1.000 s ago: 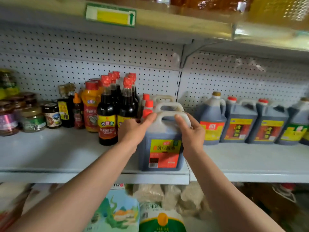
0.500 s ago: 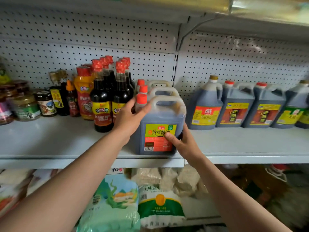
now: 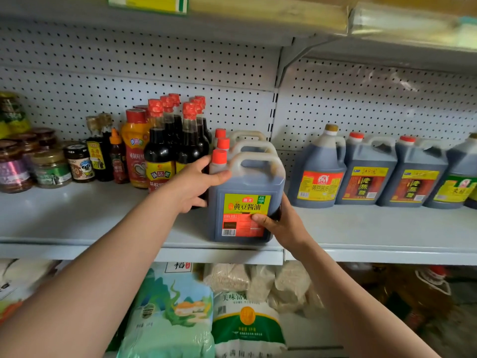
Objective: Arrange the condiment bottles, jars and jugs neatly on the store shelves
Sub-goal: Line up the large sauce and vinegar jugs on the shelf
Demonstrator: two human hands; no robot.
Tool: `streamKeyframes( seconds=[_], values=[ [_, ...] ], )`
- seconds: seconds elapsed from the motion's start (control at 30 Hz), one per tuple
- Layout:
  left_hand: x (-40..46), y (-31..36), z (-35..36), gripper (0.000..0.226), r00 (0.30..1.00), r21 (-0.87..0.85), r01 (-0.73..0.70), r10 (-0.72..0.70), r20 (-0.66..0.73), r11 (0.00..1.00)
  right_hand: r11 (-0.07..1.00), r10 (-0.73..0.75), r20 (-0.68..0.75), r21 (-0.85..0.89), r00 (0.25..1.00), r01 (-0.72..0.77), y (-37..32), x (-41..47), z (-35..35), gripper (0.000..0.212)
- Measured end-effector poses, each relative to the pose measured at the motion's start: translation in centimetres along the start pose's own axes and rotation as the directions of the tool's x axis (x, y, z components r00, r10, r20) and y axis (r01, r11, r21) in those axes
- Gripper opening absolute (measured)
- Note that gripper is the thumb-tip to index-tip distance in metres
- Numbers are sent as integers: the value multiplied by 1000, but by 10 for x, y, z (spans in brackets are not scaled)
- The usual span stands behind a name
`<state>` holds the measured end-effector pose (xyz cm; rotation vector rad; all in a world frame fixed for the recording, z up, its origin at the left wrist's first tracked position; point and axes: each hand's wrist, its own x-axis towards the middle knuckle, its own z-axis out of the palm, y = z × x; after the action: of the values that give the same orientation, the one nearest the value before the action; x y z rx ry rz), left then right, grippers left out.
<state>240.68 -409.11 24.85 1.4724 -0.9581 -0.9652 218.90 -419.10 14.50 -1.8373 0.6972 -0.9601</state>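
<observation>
Glossy plastic jug (image 3: 245, 192); matt perforated metal backboard (image 3: 154, 68).

— Kind of place?
— A small grocery shop. White metal shelves (image 3: 77, 218) with pegboard backing (image 3: 129, 71), a price tag strip (image 3: 148, 3) above.
— Stock?
— Rows of labelled soy sauce jugs (image 3: 366, 174), bottles (image 3: 160, 153), jars (image 3: 50, 167); rice bags (image 3: 167, 311) below.

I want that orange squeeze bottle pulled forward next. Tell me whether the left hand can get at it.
Probably yes: the orange squeeze bottle has bare shelf in front, though the left hand must first let go of the front jug.
</observation>
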Motion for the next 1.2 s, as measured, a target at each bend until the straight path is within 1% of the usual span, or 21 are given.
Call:
streamKeyframes(
  seconds=[0.13, 0.2, 0.5, 0.6, 0.77, 0.9, 1.1, 1.2],
  values=[
    [11, 3, -4, 68, 1000, 64, 20, -20, 6, 998, 999, -1, -10, 34, 1000, 1, 4, 7, 1, 95],
    [16, 3, -5, 69, 1000, 86, 16, -17, 2, 996, 999, -3, -8, 51, 1000, 3, 6, 11, 1, 96],
    [40, 6, -5, 67, 1000, 77, -8, 9, -16, 997, 997, -2, 23, 75, 1000, 1, 17, 44, -1, 84],
    [50, 10, -6, 65, 999, 114, -16, 19, -29, 993, 995, -1, 29, 99, 1000, -2, 21, 56, 0, 80],
    [69, 15, -7, 61, 993, 198, -44, 64, -98, 979, 995, 8, 17, 102, 1000, -10, 24, 76, 7, 79],
    [81, 18, -11, 62, 990, 243, -41, 72, -122, 969, 997, 9, -35, 74, 999, -6, 29, 86, 12, 81],
    [90, 17, -20, 66, 994, 267, -14, 43, -104, 964, 1000, -7, -117, 13, 993, 9, 33, 85, 19, 86],
    [91, 18, -24, 69, 995, 291, 0, 29, -95, 957, 1000, -11, -136, 0, 991, 11, 34, 83, 23, 89]
  ],
)
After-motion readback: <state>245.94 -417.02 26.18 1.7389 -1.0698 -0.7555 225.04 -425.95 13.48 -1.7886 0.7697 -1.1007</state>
